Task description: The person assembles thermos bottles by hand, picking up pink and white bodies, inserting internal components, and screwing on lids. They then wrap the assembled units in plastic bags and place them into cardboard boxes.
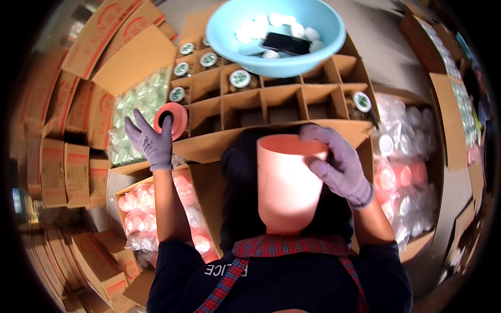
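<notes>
- My left hand (151, 141) holds a pink lid (171, 120).
- My right hand (339, 164) grips the pink tub (287, 188).
- The divided box (271, 101) has maybe six jars in; many slots are empty.

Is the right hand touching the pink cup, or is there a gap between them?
Touching. The head view shows the gloved right hand gripping the pink cup at its rim, fingers wrapped over the edge with no gap visible.
</notes>
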Tool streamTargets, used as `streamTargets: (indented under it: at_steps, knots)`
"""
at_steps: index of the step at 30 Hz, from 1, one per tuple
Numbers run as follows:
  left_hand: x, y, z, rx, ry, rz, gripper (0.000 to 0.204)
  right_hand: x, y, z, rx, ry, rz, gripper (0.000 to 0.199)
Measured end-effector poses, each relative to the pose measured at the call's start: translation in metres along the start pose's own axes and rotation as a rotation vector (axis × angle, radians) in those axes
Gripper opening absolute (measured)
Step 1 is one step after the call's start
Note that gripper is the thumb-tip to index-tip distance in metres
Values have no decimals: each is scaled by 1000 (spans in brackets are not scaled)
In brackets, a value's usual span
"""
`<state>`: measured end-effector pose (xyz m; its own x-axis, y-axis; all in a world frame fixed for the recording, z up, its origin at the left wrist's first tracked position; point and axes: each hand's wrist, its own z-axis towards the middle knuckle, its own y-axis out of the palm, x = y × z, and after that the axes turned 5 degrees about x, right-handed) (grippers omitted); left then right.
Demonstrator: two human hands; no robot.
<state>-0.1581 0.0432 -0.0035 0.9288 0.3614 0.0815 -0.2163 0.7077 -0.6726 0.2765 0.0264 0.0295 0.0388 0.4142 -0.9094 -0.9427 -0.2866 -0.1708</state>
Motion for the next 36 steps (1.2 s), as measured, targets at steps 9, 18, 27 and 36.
streamTargets:
  at_steps: [9, 18, 27, 36]
  knots:
    - [102, -145, -29, -558, -227, -1308, 25, -28, -8, -43, 247, 141, 93, 59]
    - [75, -160, -61, -147, -351, -1014, 37, -40, 43, -62, 171, -61, 108, 69]
    - [-24, -169, -44, -362, -1205, -1785, 55, -10, -31, 27, 316, -187, -709, 91]
    - [25, -88, -49, -243, -876, -1482, 53, 43, -11, 217, 105, -98, -1220, 74]
